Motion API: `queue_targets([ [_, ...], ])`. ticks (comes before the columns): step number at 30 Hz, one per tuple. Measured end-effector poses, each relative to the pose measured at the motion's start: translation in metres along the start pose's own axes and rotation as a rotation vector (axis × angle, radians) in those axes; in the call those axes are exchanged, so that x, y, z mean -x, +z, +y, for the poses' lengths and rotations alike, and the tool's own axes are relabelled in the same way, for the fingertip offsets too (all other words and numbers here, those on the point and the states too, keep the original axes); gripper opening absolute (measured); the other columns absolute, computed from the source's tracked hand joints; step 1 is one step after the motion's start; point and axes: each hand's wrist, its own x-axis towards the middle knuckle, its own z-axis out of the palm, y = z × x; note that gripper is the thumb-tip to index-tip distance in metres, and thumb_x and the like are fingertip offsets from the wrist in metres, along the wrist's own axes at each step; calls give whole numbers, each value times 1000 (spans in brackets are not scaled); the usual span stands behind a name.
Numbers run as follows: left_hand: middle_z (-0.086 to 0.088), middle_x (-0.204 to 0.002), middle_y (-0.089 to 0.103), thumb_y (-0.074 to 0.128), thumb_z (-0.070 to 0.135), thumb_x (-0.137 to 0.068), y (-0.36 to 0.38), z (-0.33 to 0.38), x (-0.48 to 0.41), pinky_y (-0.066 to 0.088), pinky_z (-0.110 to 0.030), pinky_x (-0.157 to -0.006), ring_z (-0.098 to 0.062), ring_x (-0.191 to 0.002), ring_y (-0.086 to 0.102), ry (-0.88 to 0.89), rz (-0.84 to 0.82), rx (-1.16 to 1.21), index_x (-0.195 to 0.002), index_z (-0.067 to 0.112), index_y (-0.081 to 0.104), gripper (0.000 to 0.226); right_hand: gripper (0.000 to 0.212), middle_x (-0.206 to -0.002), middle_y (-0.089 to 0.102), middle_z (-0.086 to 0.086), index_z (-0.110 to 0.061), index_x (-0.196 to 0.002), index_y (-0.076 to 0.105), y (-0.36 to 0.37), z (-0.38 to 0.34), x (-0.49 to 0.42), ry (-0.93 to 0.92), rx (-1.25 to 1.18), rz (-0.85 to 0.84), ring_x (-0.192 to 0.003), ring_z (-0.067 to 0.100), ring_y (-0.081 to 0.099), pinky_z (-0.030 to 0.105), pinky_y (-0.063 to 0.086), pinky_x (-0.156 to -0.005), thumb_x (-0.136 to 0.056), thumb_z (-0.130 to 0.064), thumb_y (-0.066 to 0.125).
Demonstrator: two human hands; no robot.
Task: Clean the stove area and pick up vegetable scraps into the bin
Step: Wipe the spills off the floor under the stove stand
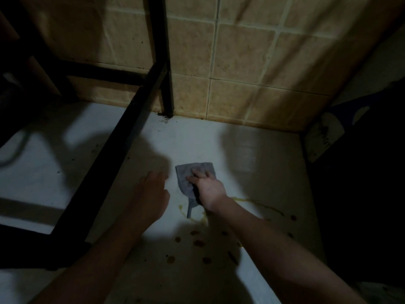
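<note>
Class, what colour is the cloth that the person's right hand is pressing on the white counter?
Plain bluish grey. The cloth shows best in the head view.

Cloth: we note a grey rag, its far part spread flat on the countertop and a narrow tail trailing toward us; the right hand grips its bunched middle.
Countertop: we log a white surface, dimly lit and soiled on the near side.
Yellow smear: we see a thin streak by the cloth's tail, curving off rightward.
Brown spots: we record several round drips scattered nearer us, apart from the cloth.
</note>
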Motion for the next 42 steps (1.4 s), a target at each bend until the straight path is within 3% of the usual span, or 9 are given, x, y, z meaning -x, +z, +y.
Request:
queue_targets([
  [7, -10, -126, 47, 48, 20, -90, -4, 23, -10, 42, -41, -94, -30, -110, 49, 58, -23, -29, -124, 16, 49, 34, 62, -157, 22, -5, -30, -139, 42, -7, 39, 11, 88, -28, 47, -141, 29, 23, 37, 37, -108, -82, -13, 60],
  [12, -15, -138, 44, 39, 18, -95, -12, 51, -23, 33, -44, -105, -33, -125, 43, 137, 0, -31, -135, 10, 45, 41, 51, -157, 21, -1, -26, -142, 40, -15, 97, 34, 316, -93, 186, -142, 27, 20, 36, 25, -114, -94, -8, 40],
  [16, -15, -133, 47, 50, 11, -90, -17, 74, -39, 39, -47, -97, -34, -117, 48, 238, 35, 68, -129, 9, 49, 39, 58, -159, 16, -2, -26, -145, 35, -18, 132, 54, 453, -104, 243, -144, 25, 17, 39, 24, -116, -94, 2, 38],
  [20, -8, -139, 42, 49, 17, -92, -12, 88, -58, 37, -43, -101, -27, -122, 45, 232, -28, 26, -134, 16, 42, 43, 55, -159, 16, 2, -22, -146, 33, -25, 150, 53, 575, -184, 314, -145, 26, 15, 39, 21, -117, -96, 2, 31],
  [24, -10, -132, 49, 54, 14, -89, 0, 89, -67, 40, -45, -97, -30, -116, 49, 249, 5, 84, -129, 13, 49, 40, 56, -158, 18, 3, -21, -145, 35, -27, 153, 36, 628, -200, 349, -145, 28, 14, 42, 21, -117, -96, 4, 32],
  [29, -11, -119, 54, 62, 13, -84, 15, 85, -77, 44, -48, -89, -33, -106, 55, 246, 24, 136, -121, 13, 55, 39, 51, -157, 20, 4, -19, -145, 35, -39, 156, -1, 590, -205, 319, -143, 29, 20, 41, 23, -115, -97, 0, 33],
  [38, -10, -127, 51, 57, 19, -87, 16, 72, -98, 44, -44, -92, -30, -109, 51, 211, 10, 86, -130, 16, 49, 43, 63, -158, 18, 2, -20, -145, 34, -53, 131, -60, 420, -188, 232, -144, 31, 15, 43, 22, -117, -88, -3, 56],
  [42, -8, -128, 51, 58, 20, -88, 18, 69, -95, 44, -40, -90, -26, -109, 52, 211, 3, 113, -131, 18, 48, 44, 45, -152, 31, 5, -18, -137, 46, -47, 110, -63, 340, -191, 263, -139, 31, 26, 42, 28, -113, -93, -11, 49],
])
